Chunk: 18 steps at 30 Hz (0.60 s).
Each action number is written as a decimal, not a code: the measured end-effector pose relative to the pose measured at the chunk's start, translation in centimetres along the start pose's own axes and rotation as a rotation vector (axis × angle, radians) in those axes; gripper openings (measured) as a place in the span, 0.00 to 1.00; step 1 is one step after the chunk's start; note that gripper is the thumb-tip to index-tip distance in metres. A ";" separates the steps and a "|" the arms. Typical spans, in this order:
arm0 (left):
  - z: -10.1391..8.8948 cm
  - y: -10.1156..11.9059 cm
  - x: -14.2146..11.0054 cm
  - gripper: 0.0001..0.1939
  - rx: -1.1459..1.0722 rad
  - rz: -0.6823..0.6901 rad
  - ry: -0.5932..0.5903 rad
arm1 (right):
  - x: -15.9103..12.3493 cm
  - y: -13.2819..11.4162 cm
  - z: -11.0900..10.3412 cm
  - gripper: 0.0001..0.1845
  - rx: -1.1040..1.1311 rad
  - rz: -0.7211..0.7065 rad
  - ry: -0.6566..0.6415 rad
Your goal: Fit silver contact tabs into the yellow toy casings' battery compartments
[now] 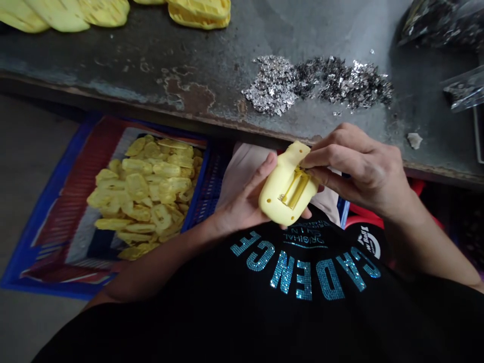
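Note:
My left hand (247, 201) holds a yellow plastic housing (274, 199) from below, thumb along its left side. The housing has a rounded body with small screw holes and an open two-slot battery compartment (295, 190). My right hand (355, 161) is closed in a pinch at the compartment's upper end. Whatever lies between those fingertips is too small and too covered to name. On the bench just beyond, a pile of small shiny metal pieces (274, 83) lies spread out, with a darker part to its right.
The worn metal bench (132, 70) has its front edge just beyond my hands. Yellow housings (200, 12) lie at its far left. A blue crate (28, 242) below left holds many yellow parts (147, 191). Clear bags of metal pieces (446, 25) sit at right, near a small whitish lump (415, 140).

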<state>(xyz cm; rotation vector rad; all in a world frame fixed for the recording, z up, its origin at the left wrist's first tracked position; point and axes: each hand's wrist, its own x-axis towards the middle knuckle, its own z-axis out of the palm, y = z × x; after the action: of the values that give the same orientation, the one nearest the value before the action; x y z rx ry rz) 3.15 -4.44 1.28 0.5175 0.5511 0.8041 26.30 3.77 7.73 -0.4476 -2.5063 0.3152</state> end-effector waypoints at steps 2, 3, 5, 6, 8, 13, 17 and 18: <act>-0.1 -0.1 0.0 0.44 0.003 -0.003 -0.015 | 0.0 -0.2 -0.1 0.04 -0.028 -0.005 -0.025; -0.1 -0.2 0.1 0.45 0.006 -0.008 -0.022 | 0.0 -0.2 -0.2 0.05 -0.041 0.001 -0.039; -0.1 -0.3 0.2 0.47 0.006 -0.016 -0.025 | 0.0 -0.4 -0.3 0.07 -0.063 0.008 -0.061; -0.1 -0.3 0.3 0.47 0.003 -0.013 -0.020 | 0.0 -0.5 -0.3 0.08 -0.071 0.012 -0.068; 0.0 -0.4 0.3 0.46 -0.007 0.000 0.011 | 0.0 -0.6 -0.3 0.10 -0.077 0.018 -0.087; 0.2 -0.5 0.4 0.46 -0.035 0.003 0.069 | 0.0 -0.9 -0.4 0.11 -0.096 0.030 -0.114; -0.1 -0.6 0.6 0.44 -0.081 0.010 0.011 | -0.2 -0.6 -0.4 0.06 -0.125 0.014 -0.060; -0.2 -0.6 0.6 0.42 -0.091 0.012 0.000 | -0.2 -0.5 -0.4 0.06 -0.123 0.014 -0.054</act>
<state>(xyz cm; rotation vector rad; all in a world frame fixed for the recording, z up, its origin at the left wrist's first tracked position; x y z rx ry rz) 3.72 -4.25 0.62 0.4374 0.5096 0.8373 26.59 3.31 8.13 -0.5113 -2.5853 0.1814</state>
